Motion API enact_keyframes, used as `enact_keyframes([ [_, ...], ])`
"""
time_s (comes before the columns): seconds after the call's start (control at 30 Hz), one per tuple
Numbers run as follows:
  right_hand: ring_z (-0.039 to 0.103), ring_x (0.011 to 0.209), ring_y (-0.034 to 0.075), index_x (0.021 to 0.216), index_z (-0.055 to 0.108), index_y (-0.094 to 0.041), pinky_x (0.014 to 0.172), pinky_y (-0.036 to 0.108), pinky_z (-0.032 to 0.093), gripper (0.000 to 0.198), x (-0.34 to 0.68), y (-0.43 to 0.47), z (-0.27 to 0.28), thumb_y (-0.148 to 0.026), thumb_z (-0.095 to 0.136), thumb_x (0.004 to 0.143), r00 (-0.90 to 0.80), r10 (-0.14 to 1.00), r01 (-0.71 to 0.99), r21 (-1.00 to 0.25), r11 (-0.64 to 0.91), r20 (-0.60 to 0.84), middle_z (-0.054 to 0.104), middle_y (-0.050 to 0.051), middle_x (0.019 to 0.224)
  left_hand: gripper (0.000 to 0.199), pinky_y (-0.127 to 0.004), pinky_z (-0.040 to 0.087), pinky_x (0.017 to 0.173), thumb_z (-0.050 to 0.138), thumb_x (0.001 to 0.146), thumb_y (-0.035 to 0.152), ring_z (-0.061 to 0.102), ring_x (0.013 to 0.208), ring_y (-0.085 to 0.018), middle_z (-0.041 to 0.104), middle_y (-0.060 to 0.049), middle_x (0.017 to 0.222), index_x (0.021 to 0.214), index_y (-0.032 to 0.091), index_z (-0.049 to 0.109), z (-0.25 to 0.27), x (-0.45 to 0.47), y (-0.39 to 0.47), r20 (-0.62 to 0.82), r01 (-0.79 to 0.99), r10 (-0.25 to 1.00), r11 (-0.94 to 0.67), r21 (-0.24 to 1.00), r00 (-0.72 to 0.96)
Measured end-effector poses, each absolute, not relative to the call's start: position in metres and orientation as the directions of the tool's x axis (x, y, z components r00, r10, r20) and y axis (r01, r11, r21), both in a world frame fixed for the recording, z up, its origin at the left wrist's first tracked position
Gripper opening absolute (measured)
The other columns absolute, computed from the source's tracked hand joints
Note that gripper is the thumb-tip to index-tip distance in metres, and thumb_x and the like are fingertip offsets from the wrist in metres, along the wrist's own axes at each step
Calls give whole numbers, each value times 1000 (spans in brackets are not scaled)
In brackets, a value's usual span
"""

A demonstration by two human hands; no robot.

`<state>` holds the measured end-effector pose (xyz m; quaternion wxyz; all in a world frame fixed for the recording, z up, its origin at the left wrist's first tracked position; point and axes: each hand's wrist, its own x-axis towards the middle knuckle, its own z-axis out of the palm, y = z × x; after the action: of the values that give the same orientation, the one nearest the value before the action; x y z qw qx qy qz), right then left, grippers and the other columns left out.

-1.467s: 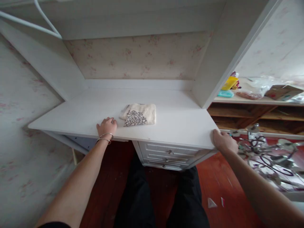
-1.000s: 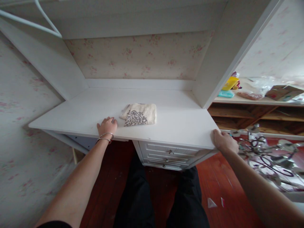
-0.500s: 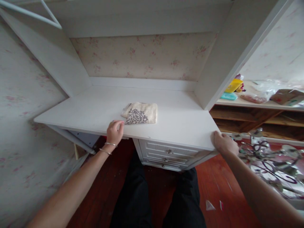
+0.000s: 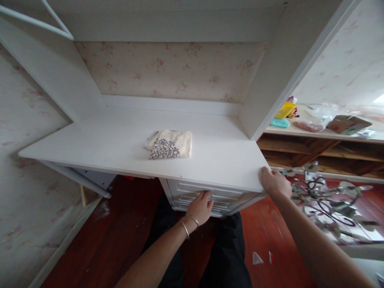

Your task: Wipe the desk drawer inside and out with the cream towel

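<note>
My left hand (image 4: 200, 207), with two thin bangles at its wrist, is at the top drawer (image 4: 186, 188) under the white desk (image 4: 219, 156). Its curled fingers close round the small metal knob (image 4: 211, 196), which they partly hide. At the desk's right front corner, my right hand (image 4: 276, 183) grips the edge, the fingertips on top. A folded cream cloth (image 4: 177, 145) with a dark grey ornamental print lies on the desktop, apart from both hands.
To the right stands a metal chandelier (image 4: 327, 200) with curling arms. Behind it, a low wooden shelf unit (image 4: 288, 146) carries a yellow item (image 4: 286, 110), plastic bags and a cardboard box (image 4: 348, 124). Plastic scraps (image 4: 257, 258) lie on the red wooden floor (image 4: 270, 232).
My left hand has left the desk's front edge beside the cloth and moved down and right to the drawer knob. My right hand stays at the corner. The view has shifted slightly.
</note>
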<state>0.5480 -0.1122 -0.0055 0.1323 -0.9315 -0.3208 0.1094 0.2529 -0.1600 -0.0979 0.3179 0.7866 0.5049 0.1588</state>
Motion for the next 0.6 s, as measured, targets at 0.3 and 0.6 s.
enact_keyframes([
  [0.3, 60, 112, 42, 123, 65, -21, 87, 53, 49, 66, 551, -111, -9, -62, 28, 87, 774, 623, 560, -337, -757, -113, 65, 22, 119, 26, -31, 49, 89, 46, 92, 22, 65, 97, -18, 64, -7, 118, 116, 24, 55, -119, 261, -162, -39, 653, 934, -218, 725, 355],
  [0.6, 59, 113, 41, 127, 64, -18, 87, 52, 49, 68, 550, -111, -7, -61, 28, 88, 773, 622, 554, -342, -759, -125, 64, 23, 120, 26, -26, 53, 77, 45, 89, 18, 68, 84, -15, 71, -2, 95, 106, 29, 61, -129, 227, -277, -17, 540, 926, -204, 817, 376],
])
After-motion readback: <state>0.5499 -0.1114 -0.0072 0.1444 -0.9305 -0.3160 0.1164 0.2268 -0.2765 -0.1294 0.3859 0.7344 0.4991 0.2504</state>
